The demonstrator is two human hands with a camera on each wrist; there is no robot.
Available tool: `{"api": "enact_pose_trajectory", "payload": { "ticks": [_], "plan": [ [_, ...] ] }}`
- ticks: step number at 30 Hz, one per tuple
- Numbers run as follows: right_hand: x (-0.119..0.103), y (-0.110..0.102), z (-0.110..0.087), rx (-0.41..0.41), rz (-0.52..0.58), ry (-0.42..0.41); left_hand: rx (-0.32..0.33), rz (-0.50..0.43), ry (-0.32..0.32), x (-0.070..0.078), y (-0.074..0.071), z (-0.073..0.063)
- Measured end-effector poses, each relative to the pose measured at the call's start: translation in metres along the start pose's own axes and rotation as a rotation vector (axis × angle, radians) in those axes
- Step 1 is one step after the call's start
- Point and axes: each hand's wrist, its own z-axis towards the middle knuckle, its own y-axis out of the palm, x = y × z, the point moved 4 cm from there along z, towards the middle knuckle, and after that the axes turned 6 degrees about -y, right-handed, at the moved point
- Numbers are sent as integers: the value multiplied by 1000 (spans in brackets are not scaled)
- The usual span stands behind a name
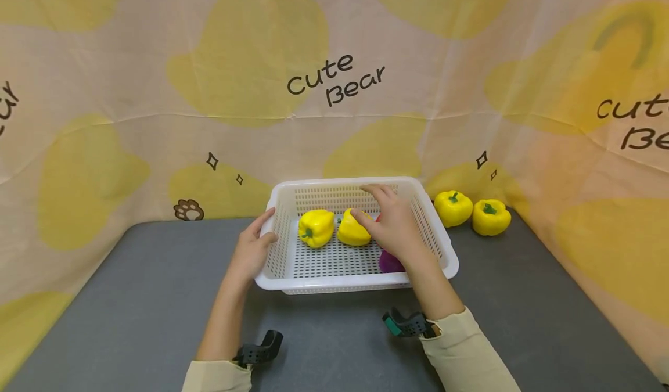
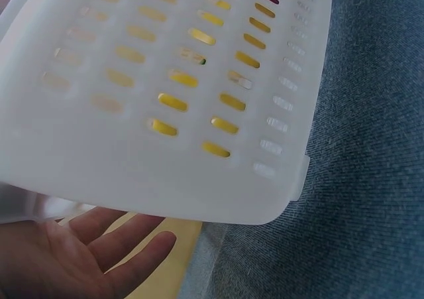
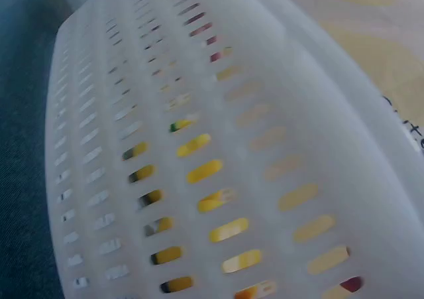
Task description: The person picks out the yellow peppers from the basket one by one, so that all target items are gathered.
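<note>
The left hand (image 1: pixel 253 252) is set at the left end of a white basket (image 1: pixel 334 281), its thumb laid over the rim; in the left wrist view its fingers (image 2: pixel 142 260) are seen spread and nearly straight at the basket's outer side, largely hidden in the head view. The right hand (image 1: pixel 395 223) is spread above the basket's right half, thumb and fingers parted; whether anything beneath is touched cannot be told. Inside lie a left yellow pepper (image 1: pixel 316 229) and a right yellow pepper (image 1: pixel 354 233), the latter partly covered by the thumb; a red item (image 1: pixel 378 218) and a purple item (image 1: pixel 389 262) are mostly hidden. The basket is placed by the middle of the worktop's (image 1: pixel 324 357) far edge. Near the far right corner, two outer peppers (image 1: pixel 453 208), also yellow, are seen only in the head view. In the right wrist view, yellow and green are shown through the slots (image 3: pixel 205 171).
</note>
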Motion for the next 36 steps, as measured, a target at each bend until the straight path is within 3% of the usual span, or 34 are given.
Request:
{"api": "enact_pose_trajectory", "payload": {
  "ticks": [14, 20, 36],
  "plan": [
    [0, 40, 7, -297, -119, 26, -6, -2, -6, -5, -1, 1],
    [6, 43, 16, -347, -152, -18, 4, 3, 6, -3, -1, 1],
    [15, 62, 25, -517, -229, -14, -5, -28, 12, -4, 0, 1]
  ]
}}
